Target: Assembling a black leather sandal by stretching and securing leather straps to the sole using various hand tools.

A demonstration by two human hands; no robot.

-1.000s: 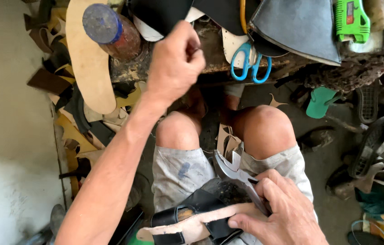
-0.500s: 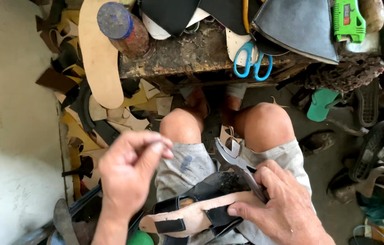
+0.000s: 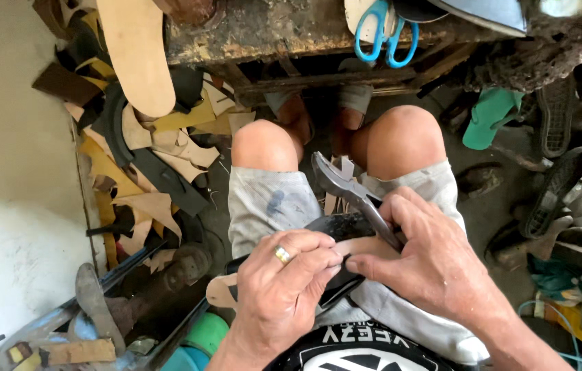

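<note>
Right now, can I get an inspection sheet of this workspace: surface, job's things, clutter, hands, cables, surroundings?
Surface: worn, stained wooden bench ahead of the knees; the work rests on the lap.
Job's things: tan sandal sole with black straps across the thighs; metal pincers lying on it, jaws pointing away.
Clutter: blue-handled scissors and a tan insole at the bench; leather offcuts heaped on the floor.
Hands: left hand pinching at the strap, fingers closed; right hand holding sandal and pincers handle.
Cables: thin blue cord at lower right.
Surroundings: green flip-flop, dark shoe soles, pale wall.
</note>
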